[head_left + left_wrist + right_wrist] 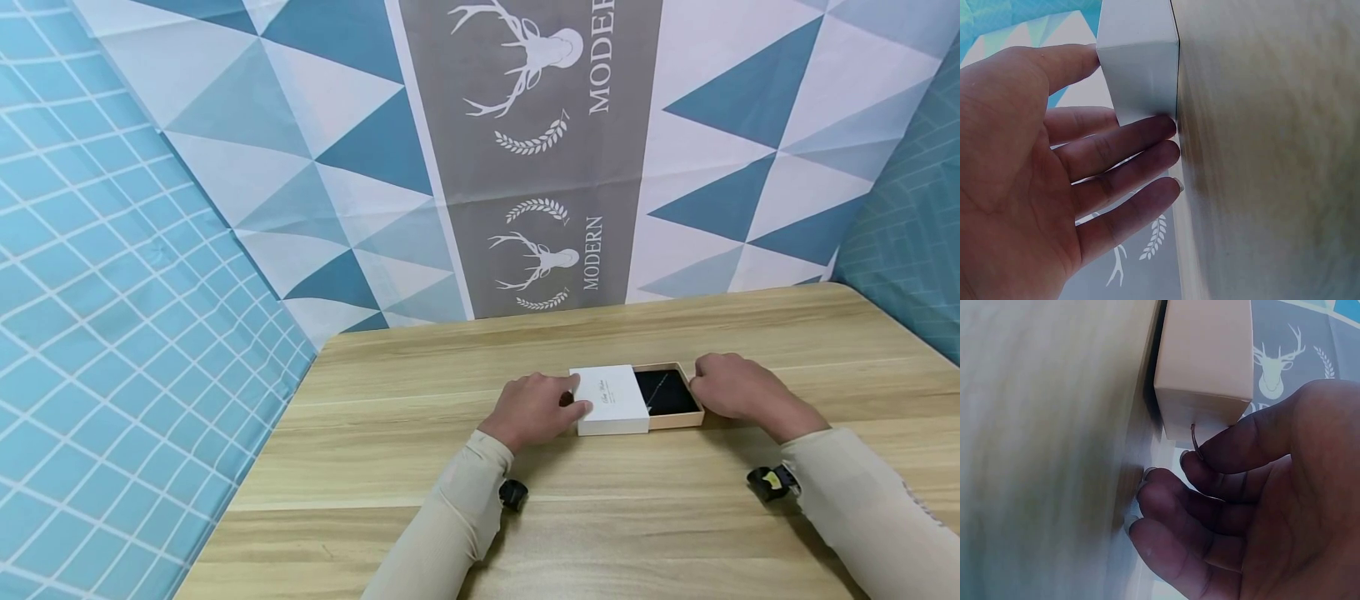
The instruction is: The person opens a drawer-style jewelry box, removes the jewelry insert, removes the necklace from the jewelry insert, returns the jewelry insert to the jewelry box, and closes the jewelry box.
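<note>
A drawer-style jewelry box lies on the wooden table, its white sleeve (617, 392) on the left and its tan drawer (677, 422) partly out to the right. On the black pad (681, 403) inside rests a thin chain (658, 388); the sleeve hides the rest of it. My left hand (534, 408) holds the sleeve's left end between thumb and fingers, with the other fingers extended along the end in the left wrist view. At the drawer's right end, my right hand (741, 387) pinches a thin pull loop (1195, 441) between thumb and index finger, the other fingers curled.
The wooden table (360, 467) runs back to a patterned cloth wall (300, 125). A blue tiled-pattern sheet (112, 333) borders the left side, and a teal sheet (911, 233) the right. Both wrists carry small black cameras (513, 495).
</note>
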Available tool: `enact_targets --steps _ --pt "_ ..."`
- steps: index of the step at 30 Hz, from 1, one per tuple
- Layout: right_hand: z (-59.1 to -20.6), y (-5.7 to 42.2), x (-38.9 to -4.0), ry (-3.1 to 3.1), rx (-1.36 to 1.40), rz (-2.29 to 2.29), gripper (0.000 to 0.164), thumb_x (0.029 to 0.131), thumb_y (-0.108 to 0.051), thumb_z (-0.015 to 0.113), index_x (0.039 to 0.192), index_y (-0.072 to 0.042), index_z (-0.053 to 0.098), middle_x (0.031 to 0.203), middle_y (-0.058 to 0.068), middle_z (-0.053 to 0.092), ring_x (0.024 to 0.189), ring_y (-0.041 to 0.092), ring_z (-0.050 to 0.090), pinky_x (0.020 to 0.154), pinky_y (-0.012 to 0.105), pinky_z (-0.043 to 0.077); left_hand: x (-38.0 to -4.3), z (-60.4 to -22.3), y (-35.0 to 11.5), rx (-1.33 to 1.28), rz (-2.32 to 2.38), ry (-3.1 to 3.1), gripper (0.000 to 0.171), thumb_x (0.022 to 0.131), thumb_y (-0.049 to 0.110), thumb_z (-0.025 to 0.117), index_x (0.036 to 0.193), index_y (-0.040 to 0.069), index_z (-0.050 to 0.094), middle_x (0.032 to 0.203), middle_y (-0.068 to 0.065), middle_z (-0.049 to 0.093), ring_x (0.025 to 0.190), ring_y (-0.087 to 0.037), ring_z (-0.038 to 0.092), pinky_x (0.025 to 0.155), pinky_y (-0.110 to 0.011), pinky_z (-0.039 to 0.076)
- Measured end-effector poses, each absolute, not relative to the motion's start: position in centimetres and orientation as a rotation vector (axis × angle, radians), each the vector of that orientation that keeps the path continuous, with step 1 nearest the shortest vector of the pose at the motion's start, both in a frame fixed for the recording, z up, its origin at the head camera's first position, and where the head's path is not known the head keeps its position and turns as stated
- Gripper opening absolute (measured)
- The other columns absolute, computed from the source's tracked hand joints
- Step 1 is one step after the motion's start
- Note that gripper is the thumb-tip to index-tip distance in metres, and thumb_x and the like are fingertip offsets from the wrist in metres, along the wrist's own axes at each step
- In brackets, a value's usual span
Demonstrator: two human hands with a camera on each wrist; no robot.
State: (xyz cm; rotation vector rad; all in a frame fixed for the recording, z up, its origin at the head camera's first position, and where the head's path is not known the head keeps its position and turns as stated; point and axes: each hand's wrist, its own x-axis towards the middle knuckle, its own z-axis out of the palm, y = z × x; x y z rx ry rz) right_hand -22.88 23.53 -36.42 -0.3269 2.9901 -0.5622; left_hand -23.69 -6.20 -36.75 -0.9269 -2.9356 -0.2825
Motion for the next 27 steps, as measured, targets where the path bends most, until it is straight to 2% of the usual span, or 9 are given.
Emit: enact_targets --steps 21,27 --pt "-36.6 23.81 -22.99 2.997 -0.311 -0.55 0.023 0.092 -0.011 0.042 0.074 -0.007 0.057 0.066 0.006 0.045 0.055 0.019 0.043 0.052 0.033 0.034 -23.66 -36.7 -6.16 -0.915 -0.27 -2.949 0.039 0.101 0.047 0.056 0.129 0.021 0.065 0.078 0.004 0.061 0.071 -0.012 0.056 0.062 -0.034 0.046" --pt "-36.59 23.78 -23.0 2.993 -0.292 -0.556 0.023 0.092 -0.011 0.043 0.074 -0.008 0.057 0.066 0.006 0.045 0.055 0.019 0.042 0.052 0.033 0.034 -23.66 -36.73 -6.15 -0.905 -0.265 -2.949 0.042 0.1 0.047 0.056 0.133 0.022 0.065 0.09 0.003 0.067 0.076 -0.012 0.058 0.066 -0.036 0.049"
